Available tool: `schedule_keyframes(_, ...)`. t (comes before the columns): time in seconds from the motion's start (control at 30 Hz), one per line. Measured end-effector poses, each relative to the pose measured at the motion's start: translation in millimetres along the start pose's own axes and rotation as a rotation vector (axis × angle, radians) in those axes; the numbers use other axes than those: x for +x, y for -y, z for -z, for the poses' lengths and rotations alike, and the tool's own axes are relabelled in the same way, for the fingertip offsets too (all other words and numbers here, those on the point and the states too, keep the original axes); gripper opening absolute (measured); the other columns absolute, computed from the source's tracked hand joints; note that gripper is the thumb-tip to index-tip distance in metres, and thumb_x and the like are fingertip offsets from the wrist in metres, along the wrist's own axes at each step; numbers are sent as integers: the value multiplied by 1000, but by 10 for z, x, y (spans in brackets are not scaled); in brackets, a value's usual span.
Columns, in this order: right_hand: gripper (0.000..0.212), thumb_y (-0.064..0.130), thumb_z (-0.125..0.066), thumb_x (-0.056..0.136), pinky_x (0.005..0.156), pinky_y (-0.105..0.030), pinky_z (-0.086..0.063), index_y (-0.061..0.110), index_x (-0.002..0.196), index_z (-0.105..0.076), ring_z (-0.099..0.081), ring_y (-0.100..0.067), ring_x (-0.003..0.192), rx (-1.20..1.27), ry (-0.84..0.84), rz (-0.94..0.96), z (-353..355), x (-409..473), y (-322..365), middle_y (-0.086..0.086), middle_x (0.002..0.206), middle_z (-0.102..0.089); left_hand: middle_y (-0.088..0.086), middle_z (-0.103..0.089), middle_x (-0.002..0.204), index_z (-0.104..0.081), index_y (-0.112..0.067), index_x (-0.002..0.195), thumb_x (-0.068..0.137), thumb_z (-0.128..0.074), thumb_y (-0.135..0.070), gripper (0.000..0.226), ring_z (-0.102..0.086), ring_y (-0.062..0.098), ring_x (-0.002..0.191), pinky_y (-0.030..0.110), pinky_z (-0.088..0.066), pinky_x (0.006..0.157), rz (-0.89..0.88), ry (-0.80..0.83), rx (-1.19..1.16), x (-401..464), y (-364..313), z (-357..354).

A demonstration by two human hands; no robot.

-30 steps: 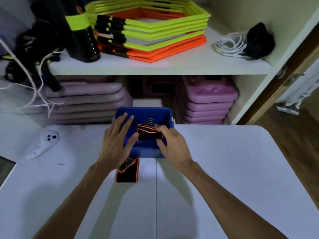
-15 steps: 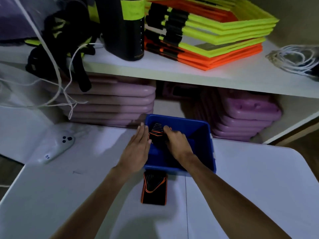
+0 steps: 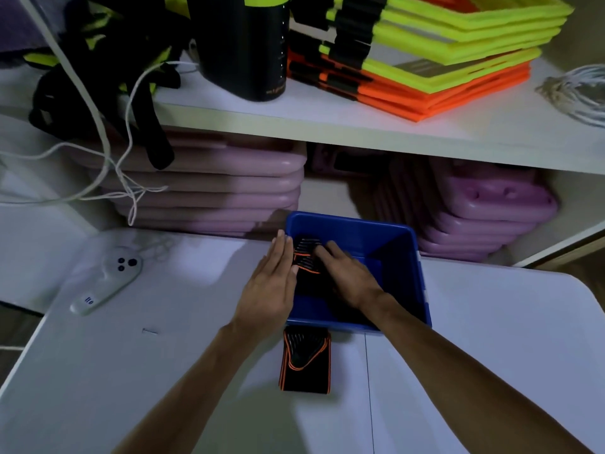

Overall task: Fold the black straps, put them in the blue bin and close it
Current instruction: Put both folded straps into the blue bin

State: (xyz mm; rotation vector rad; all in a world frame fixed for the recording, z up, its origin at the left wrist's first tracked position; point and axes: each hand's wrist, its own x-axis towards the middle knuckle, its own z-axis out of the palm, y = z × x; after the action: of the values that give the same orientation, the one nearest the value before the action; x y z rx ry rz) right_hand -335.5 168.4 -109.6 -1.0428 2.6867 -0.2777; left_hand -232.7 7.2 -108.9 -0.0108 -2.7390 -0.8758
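Observation:
The blue bin (image 3: pixel 397 247) stands open at the far side of the white table (image 3: pixel 491 339). Inside it, against the left wall, is a folded black strap with orange trim (image 3: pixel 305 258). My right hand (image 3: pixel 348 278) reaches into the bin and holds this strap from the right, fingers curled over it. Outside the bin, my left hand (image 3: pixel 271 286) lies flat with straight fingers along the left wall. A second folded black strap (image 3: pixel 304 365) lies on the table just in front of the bin.
A white handheld device (image 3: pixel 108 276) lies on the table at the left, with white cords (image 3: pixel 108 152) hanging above it. Behind the bin, purple pads (image 3: pixel 212 188) are stacked under a shelf (image 3: pixel 327 126) carrying a black cylinder (image 3: pixel 244 47) and neon hoops (image 3: pixel 425 60).
My right hand has lowered the strap from above the bin down against its left inner wall. My left hand has shifted from over the bin to flat along its left side.

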Motion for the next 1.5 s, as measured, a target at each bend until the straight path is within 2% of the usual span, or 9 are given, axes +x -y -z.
schedule_keyframes(0.27, 70, 36, -74, 80, 82, -47, -52, 18, 136, -35, -43, -31, 121, -188, 179, 37, 29, -36, 61, -8, 139, -37, 8, -21, 158, -25, -4, 148, 99, -26, -32, 56, -19, 14, 145, 26, -21, 116, 8, -31, 25, -7, -5, -13)
schedule_keyframes(0.43, 46, 31, -65, 88, 75, -41, -51, 14, 128, -50, -59, -30, 108, -344, 163, 176, 18, 85, 106, -8, 129, -53, 3, -17, 159, -23, -9, 149, 98, -22, -37, 59, -17, 9, 145, 17, -16, 116, 25, -28, 8, -10, -1, -17)
schedule_keyframes(0.57, 30, 30, -56, 94, 79, -40, -50, 16, 120, -52, -63, -29, 102, -291, 176, 90, -34, 141, 69, -8, 122, -61, 3, -16, 159, -21, -8, 149, 98, -21, -37, 58, -15, 8, 145, 18, -14, 116, 16, -21, 7, -14, -13, -12)
schedule_keyframes(0.83, 40, 46, -59, 90, 92, -46, -48, 31, 126, -52, -54, -30, 116, 71, 165, -150, 107, -136, 80, -4, 132, -50, 5, -15, 159, -20, -7, 149, 98, -18, -39, 60, -16, 12, 145, 24, -18, 116, 14, 8, 13, -16, -47, 33)
schedule_keyframes(1.03, 29, 47, -48, 96, 89, -46, -48, 27, 114, -59, -54, -26, 106, 257, -197, -233, 305, -695, 247, -2, 114, -59, 6, -20, 158, -24, -7, 148, 96, -18, -46, 65, -16, 14, 146, 33, -20, 119, 53, 37, -47, -30, -78, 87)
schedule_keyframes(1.17, 32, 39, -50, 96, 85, -39, -47, 19, 117, -62, -52, -24, 97, 227, -584, -101, 206, -1210, 568, -3, 113, -57, 6, -22, 157, -29, -7, 147, 97, -21, -46, 64, -19, 15, 145, 31, -21, 118, 25, 47, -27, -116, -110, 127)
schedule_keyframes(1.23, 31, 35, -58, 94, 85, -39, -49, 17, 119, -62, -55, -26, 98, 236, -606, -11, -18, -1431, 712, -4, 112, -56, 7, -17, 159, -27, -5, 147, 98, -20, -44, 63, -17, 15, 146, 31, -21, 118, -12, 78, 12, -167, -88, 120)
schedule_keyframes(1.4, 97, 51, -71, 75, 108, -39, -35, 32, 153, -15, -25, -24, 139, 143, -162, -19, -595, -1593, 875, -4, 154, -24, 6, -2, 161, -18, -3, 149, 98, -11, -43, 65, -8, 14, 147, 34, -22, 118, -42, 134, 89, -204, -91, 98)
schedule_keyframes(1.5, 118, 46, -80, 67, 112, -47, -31, 28, 155, -2, -20, -31, 144, 19, -108, -20, -810, -1462, 845, -8, 157, -20, 6, 0, 161, -17, -3, 149, 97, -9, -44, 66, -5, 14, 147, 35, -22, 118, -55, 146, 110, -204, -102, 113)
